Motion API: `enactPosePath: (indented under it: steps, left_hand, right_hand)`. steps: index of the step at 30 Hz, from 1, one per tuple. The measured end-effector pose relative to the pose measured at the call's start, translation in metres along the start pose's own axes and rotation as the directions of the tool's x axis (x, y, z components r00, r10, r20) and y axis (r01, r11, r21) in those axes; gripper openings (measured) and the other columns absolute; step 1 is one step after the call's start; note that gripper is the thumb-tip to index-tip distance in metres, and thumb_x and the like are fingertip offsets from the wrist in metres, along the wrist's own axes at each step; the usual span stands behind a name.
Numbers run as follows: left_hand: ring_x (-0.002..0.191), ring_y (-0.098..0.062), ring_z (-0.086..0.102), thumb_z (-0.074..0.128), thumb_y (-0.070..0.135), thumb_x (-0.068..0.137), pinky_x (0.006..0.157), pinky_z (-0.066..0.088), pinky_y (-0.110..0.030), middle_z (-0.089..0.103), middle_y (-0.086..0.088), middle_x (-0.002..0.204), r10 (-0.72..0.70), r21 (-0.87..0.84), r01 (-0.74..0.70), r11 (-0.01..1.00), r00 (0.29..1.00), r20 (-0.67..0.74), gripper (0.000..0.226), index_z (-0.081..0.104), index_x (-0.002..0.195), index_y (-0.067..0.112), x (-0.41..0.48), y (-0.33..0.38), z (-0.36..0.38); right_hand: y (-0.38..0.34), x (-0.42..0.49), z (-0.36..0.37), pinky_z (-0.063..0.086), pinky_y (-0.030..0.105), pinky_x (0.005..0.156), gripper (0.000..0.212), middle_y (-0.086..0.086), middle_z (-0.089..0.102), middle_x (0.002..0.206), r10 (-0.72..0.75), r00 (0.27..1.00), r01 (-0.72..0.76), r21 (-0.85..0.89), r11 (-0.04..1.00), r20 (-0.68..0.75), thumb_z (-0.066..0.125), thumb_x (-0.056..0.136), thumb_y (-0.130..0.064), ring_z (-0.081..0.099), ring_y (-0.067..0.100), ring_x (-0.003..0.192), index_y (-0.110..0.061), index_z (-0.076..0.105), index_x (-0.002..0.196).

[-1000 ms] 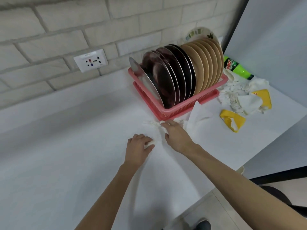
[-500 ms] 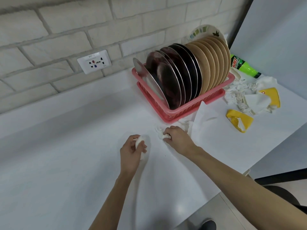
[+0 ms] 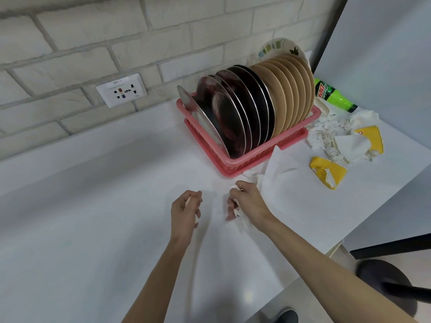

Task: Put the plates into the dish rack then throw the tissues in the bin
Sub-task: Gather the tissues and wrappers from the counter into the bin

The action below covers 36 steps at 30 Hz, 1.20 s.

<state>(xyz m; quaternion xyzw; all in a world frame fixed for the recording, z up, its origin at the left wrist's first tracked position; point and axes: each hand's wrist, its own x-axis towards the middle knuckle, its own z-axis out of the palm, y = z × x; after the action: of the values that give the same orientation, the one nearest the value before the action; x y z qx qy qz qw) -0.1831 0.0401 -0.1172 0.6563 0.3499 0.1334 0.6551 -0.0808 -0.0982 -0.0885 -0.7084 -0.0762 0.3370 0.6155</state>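
Raised off the worktop (image 3: 93, 229) since half a second ago, my right hand (image 3: 247, 201) curls round a crumpled white tissue wad (image 3: 234, 188) just in front of the red plastic dish rack (image 3: 254, 159). My left hand (image 3: 185, 210) grips a second small white wad (image 3: 188, 200), mostly hidden by my fingers. White surface, pale brick wall (image 3: 93, 43), one white wall socket (image 3: 121, 89). Upright in the rack: one steel plate (image 3: 186, 101), dark glossy plates (image 3: 228, 122) and tan plates (image 3: 289, 89) too overlapped to count, one patterned plate (image 3: 277, 46) behind. Right of the rack: a heap of loose tissues (image 3: 324, 134), two yellow cartons (image 3: 326, 171), one green bottle (image 3: 335, 99).
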Motion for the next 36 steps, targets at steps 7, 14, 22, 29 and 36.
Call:
enactPosePath:
  steps: [7,14,22,29,36]
  left_hand:
    - [0.044,-0.018,0.042,0.053,0.044,0.100,0.042,0.030,-0.023,0.045,-0.004,0.059,-0.045,-0.051,0.046,0.998,0.999,0.025,0.052,0.047,0.057,0.016,0.001,-0.003,0.009]
    - [0.030,-0.015,0.032,0.055,0.040,0.100,0.035,0.024,-0.016,0.051,-0.004,0.054,0.025,-0.043,-0.022,0.999,0.997,0.071,0.039,0.072,0.075,0.015,0.001,0.002,0.018]
    - [0.039,-0.014,0.021,0.054,0.045,0.099,0.040,0.024,-0.019,0.028,-0.002,0.045,0.059,-0.002,-0.060,0.998,0.975,0.214,0.063,0.038,0.044,0.019,-0.025,0.017,0.085]
    - [0.044,-0.013,0.017,0.050,0.036,0.102,0.042,0.021,-0.018,0.024,0.003,0.047,0.049,-0.033,-0.038,0.999,0.885,0.464,0.062,0.027,0.046,0.021,-0.063,0.026,0.186]
    - [0.043,-0.011,0.016,0.044,0.036,0.104,0.043,0.014,-0.019,0.024,0.003,0.050,-0.082,0.066,0.053,0.996,0.794,0.602,0.057,0.036,0.050,0.020,-0.104,0.021,0.306]
  right_hand:
    - [0.004,-0.006,0.000,0.029,0.023,0.043,0.013,-0.002,0.040,0.054,0.081,0.997,-0.078,-0.168,0.983,0.010,0.048,0.084,-0.021,0.034,0.013,0.044,-0.010,0.055,0.083]
    - [0.002,-0.018,-0.010,0.029,0.023,0.041,0.044,0.004,0.043,0.054,0.091,0.996,-0.088,-0.184,0.979,0.006,0.048,0.096,-0.032,0.033,0.018,0.041,-0.004,0.046,0.063]
    - [0.012,-0.051,-0.080,0.029,0.020,0.036,0.031,0.009,0.063,0.054,-0.042,0.999,0.038,-0.177,0.983,-0.019,0.070,0.088,-0.036,0.039,0.019,0.028,-0.013,0.073,0.068]
    - [0.034,-0.092,-0.171,0.027,0.016,0.035,0.062,0.000,0.040,0.037,0.037,0.979,-0.068,-0.151,0.986,-0.202,0.066,0.087,-0.051,0.029,0.016,0.029,-0.016,0.050,0.039]
    - [0.071,-0.137,-0.288,0.025,0.017,0.037,0.059,0.003,0.037,0.047,0.095,0.889,-0.134,-0.055,0.990,-0.448,0.066,0.090,-0.041,0.028,0.011,0.035,-0.019,0.038,0.043]
